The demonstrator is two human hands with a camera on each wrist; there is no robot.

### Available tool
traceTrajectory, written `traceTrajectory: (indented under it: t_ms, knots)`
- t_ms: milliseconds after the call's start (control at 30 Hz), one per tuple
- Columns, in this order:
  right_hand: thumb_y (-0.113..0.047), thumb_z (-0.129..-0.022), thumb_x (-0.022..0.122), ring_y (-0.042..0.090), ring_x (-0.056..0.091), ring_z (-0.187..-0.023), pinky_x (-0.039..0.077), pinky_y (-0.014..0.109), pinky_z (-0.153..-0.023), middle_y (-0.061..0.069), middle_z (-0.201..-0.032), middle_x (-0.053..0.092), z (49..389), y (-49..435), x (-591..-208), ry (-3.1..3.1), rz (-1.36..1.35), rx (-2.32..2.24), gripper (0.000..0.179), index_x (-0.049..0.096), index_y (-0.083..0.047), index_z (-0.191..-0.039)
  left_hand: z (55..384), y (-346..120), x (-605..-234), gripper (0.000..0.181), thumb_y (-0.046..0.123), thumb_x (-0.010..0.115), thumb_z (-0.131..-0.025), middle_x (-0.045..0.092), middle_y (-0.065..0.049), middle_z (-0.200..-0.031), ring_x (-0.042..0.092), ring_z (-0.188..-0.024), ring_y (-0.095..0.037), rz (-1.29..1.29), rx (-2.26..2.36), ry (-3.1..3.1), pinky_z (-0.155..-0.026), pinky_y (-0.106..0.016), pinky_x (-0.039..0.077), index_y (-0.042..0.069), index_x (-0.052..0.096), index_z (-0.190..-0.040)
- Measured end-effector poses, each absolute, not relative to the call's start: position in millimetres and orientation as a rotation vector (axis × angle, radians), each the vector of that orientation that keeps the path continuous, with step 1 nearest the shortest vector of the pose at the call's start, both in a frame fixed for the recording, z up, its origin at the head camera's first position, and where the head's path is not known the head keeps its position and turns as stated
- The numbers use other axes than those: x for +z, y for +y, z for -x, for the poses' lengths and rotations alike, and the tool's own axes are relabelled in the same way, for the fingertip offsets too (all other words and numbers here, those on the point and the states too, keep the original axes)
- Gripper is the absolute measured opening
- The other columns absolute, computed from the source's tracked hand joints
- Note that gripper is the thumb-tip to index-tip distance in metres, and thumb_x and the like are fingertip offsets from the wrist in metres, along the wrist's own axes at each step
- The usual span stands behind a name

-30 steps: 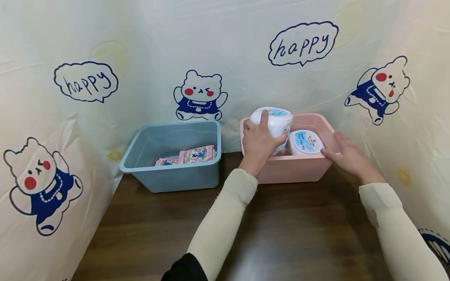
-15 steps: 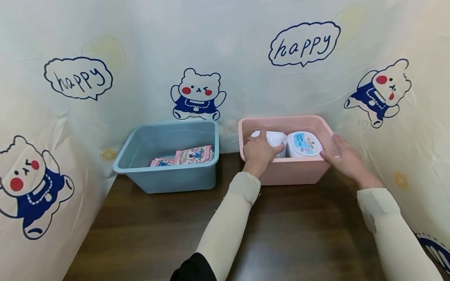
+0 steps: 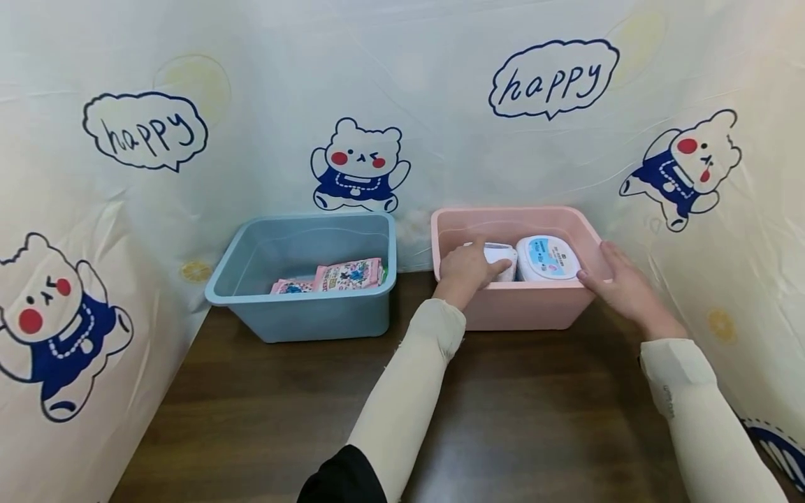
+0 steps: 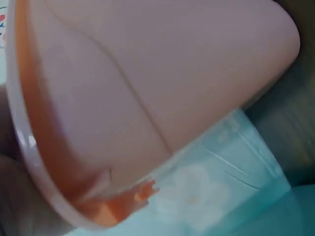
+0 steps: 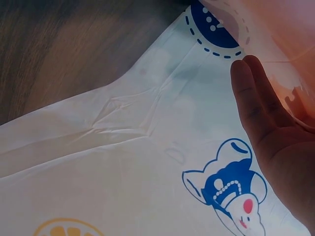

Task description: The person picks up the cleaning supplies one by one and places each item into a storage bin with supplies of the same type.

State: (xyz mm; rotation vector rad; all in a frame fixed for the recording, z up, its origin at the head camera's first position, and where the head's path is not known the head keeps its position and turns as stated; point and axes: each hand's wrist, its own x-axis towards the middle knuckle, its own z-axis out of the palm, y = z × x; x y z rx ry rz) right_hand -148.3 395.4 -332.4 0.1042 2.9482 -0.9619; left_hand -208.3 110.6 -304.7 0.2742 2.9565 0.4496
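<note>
In the head view, my left hand reaches into the pink plastic storage bin. Its fingers and thumb hold a white plastic tub, mostly hidden behind the hand. Beside this tub, to its right, a second white tub with a blue-and-white label on its lid sits in the bin. My right hand grips the bin's right front corner, thumb over the rim. In the right wrist view, the fingers lie extended along the outer wall. The left wrist view shows mostly the pink bin's outside.
A blue-grey plastic bin stands left of the pink one, holding several pink printed packets. Both bins are on a dark wooden table, close to a pale cloth backdrop with bear drawings.
My left hand has lowered the white tub from above the rim down into the pink bin, left of the other tub. My right hand has stayed at the bin's right corner.
</note>
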Motion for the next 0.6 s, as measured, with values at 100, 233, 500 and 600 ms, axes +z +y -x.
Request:
traceTrajectory:
  t_ms: [100, 233, 500, 600]
  knots:
    - [-0.063, -0.098, 0.05, 0.048, -0.006, -0.149, 0.005, 0.075, -0.109, 0.017, -0.166, -0.014, 149, 392, -334, 2.946, -0.095, -0.975, 0.099, -0.011, -0.017, -0.161, 205, 100, -305, 0.092, 0.083, 0.037, -0.09, 0.052, 0.0, -0.149, 0.061, -0.116, -0.02, -0.412, 0.463, 2.902, -0.095, -0.038, 0.049, 0.025, 0.029, -0.161]
    - [-0.062, -0.098, 0.051, 0.049, -0.005, -0.149, 0.005, 0.076, -0.108, 0.017, -0.166, -0.013, 148, 393, -334, 2.949, -0.093, -0.997, 0.099, -0.01, -0.016, -0.161, 205, 95, -305, 0.104, 0.092, 0.024, -0.083, 0.042, -0.001, -0.157, 0.058, -0.121, -0.023, -0.495, 0.464, 2.75, -0.098, -0.041, 0.045, 0.026, 0.02, -0.163]
    - [-0.062, -0.098, 0.052, 0.049, -0.008, -0.149, 0.005, 0.077, -0.107, 0.017, -0.166, -0.014, 146, 392, -335, 2.936, -0.111, -1.001, 0.099, -0.011, -0.017, -0.161, 211, 92, -297, 0.113, 0.091, 0.042, -0.077, 0.0, 0.004, -0.17, 0.014, -0.148, -0.022, -0.36, 0.667, 2.297, -0.116, -0.038, 0.028, 0.034, -0.005, -0.162]
    - [-0.063, -0.097, 0.051, 0.048, -0.008, -0.149, 0.005, 0.078, -0.106, 0.015, -0.166, -0.014, 147, 392, -334, 2.93, -0.123, -1.004, 0.099, -0.011, -0.019, -0.161, 212, 94, -294, 0.111, 0.09, 0.041, -0.08, -0.005, 0.008, -0.169, 0.006, -0.15, -0.021, -0.338, 0.644, 2.286, -0.118, -0.039, 0.023, 0.032, -0.004, -0.163]
